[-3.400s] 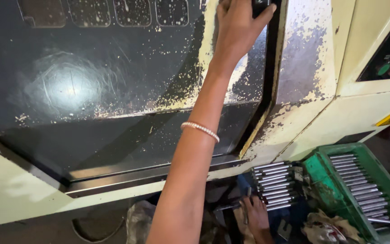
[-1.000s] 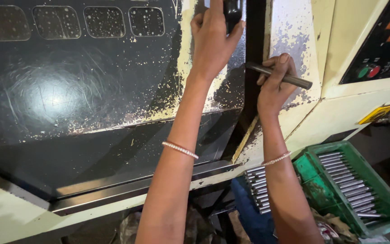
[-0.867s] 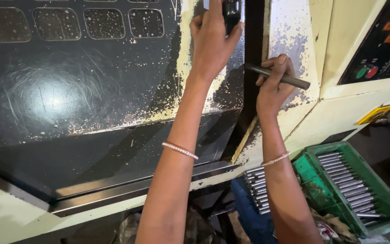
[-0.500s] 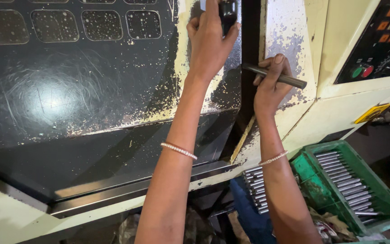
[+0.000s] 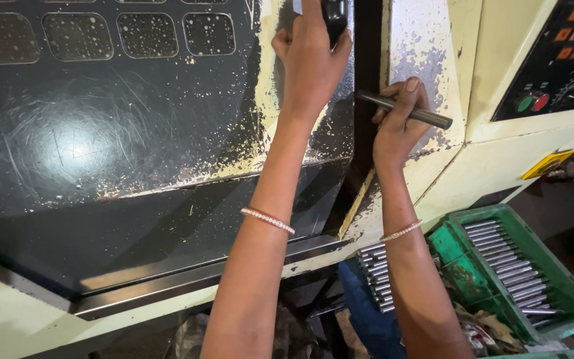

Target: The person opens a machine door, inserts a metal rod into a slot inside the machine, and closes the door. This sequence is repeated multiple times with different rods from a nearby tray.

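Left hand: your left hand (image 5: pixel 310 56) is closed around the black door handle (image 5: pixel 335 16) at the top edge of the machine door (image 5: pixel 134 133), near its right edge.
Right hand: your right hand (image 5: pixel 398 126) is closed on a metal rod (image 5: pixel 406 110), pinched between thumb and fingers near its left end.
Rod position: you hold it nearly level, tilted slightly down to the right, in front of the dark gap between the door's right edge and the chipped cream machine panel (image 5: pixel 426 40); its right end juts free past your fingers.
Handling: judged from its look, the rod is stiff, smooth steel, fairly light for one hand, likely slick if oily. A grip nearer the middle would balance it better than an end hold.
Stock: more rods (image 5: pixel 380 279) lie stacked below the door's bottom right corner, beside your right forearm; others fill the green crate (image 5: pixel 566 292) further right.
Controls: a control panel (image 5: pixel 559 60) with red and green buttons sits at the machine's upper right corner.
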